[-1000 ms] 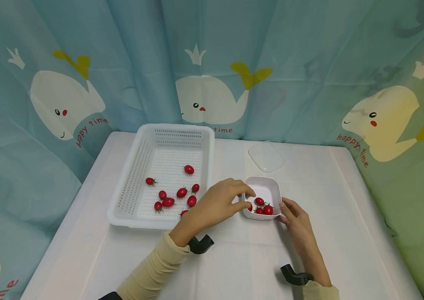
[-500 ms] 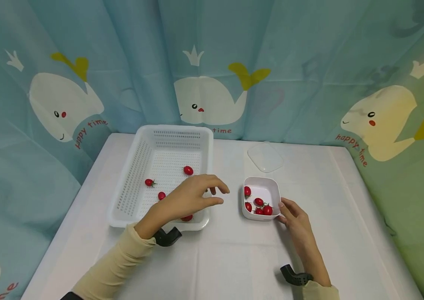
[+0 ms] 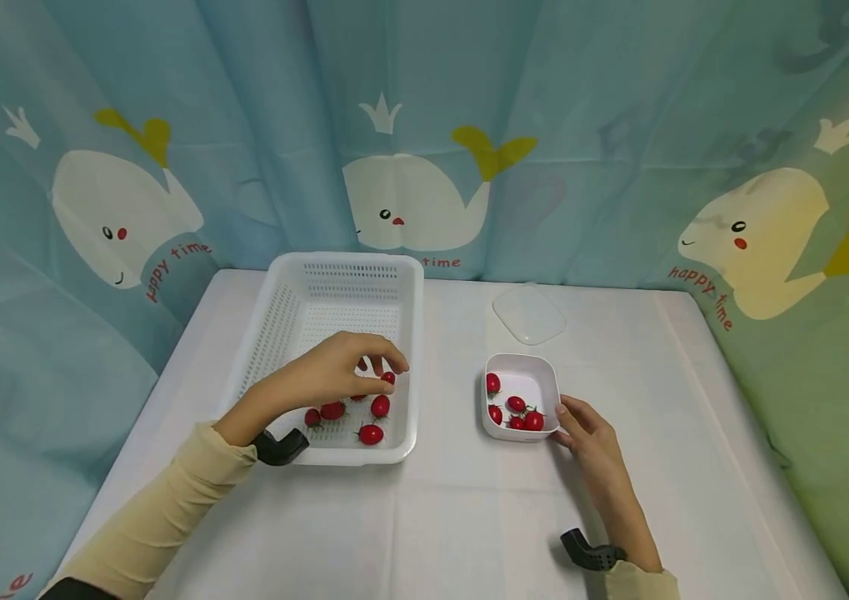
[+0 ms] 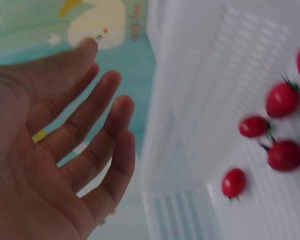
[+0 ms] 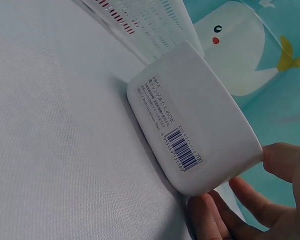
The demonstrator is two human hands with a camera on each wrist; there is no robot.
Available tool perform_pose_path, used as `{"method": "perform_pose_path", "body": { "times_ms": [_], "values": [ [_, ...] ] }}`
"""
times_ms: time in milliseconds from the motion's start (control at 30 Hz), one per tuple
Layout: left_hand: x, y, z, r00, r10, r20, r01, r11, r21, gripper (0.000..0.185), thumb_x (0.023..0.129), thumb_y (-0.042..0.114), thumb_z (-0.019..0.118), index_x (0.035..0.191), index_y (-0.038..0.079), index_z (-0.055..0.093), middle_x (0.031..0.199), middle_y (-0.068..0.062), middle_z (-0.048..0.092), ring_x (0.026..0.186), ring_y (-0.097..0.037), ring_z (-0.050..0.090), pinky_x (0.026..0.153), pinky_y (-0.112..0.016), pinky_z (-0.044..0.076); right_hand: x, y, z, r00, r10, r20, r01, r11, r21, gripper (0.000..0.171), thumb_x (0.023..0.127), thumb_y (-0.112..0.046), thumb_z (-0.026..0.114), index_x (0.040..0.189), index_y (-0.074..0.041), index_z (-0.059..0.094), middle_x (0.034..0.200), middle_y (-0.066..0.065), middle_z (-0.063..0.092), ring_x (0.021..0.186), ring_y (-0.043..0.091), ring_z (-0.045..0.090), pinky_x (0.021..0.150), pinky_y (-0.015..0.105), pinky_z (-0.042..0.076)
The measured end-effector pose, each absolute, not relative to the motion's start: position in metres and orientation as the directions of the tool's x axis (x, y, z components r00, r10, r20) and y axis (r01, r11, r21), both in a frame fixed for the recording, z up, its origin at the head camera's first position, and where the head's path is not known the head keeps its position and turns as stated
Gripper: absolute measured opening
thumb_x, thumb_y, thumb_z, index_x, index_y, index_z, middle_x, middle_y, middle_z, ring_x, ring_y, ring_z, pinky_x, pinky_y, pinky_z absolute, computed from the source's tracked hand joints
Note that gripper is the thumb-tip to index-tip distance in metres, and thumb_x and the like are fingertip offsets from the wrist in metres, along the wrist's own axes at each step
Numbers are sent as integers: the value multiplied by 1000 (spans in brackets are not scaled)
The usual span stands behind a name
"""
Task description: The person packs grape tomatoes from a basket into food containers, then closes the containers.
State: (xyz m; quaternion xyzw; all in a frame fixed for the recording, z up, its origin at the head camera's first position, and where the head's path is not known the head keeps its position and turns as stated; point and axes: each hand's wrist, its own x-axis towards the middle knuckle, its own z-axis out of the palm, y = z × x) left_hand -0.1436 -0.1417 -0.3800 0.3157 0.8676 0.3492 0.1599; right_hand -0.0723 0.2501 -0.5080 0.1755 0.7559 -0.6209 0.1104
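Your left hand [image 3: 334, 377] hovers open-fingered over the basket's [image 3: 274, 333] tomatoes [image 3: 380, 406]; right hand [image 3: 587, 429] pinches the tub's [image 3: 521, 367] near-right corner.

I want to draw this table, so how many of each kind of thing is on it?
basket: 1
small tub: 1
clear lid: 1
cherry tomatoes in view: 10 (5 in the basket, 5 in the small tub; the left hand may hide more)
Total: 13
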Motion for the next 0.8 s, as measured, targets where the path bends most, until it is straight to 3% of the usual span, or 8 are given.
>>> {"method": "perform_pose_path", "body": {
  "times_ms": [167, 400, 800],
  "values": [
    [-160, -161, -392, -721, 679, -138, 406, 575, 710, 30, 91, 12, 80, 119, 20, 75, 117, 1, 74, 103, -23, 67, 97, -45, 55, -72, 249, -507, -911, 132, -391, 409, 170, -897, 62, 106, -48, 55, 155, -10, 45, 160, 9, 46, 113, -6, 56, 92, 3, 45],
    [-182, -184, -414, -708, 676, -204, 397, 620, 676, 29, 90, 7, 80, 116, 18, 78, 122, 2, 74, 103, -19, 64, 98, -52, 54, -71, 250, -507, -913, 129, -388, 405, 167, -899, 63, 106, -49, 55, 155, -10, 45, 159, 9, 47, 114, -5, 56, 93, 5, 46],
    [-202, -191, -441, -625, 704, -337, 328, 629, 705, 31, 88, 2, 78, 115, 18, 79, 121, 2, 74, 109, -22, 61, 88, -35, 54, -71, 250, -507, -914, 133, -383, 402, 177, -899, 61, 107, -47, 55, 154, -10, 45, 159, 9, 48, 114, -4, 56, 92, 4, 45]
  ]
}}
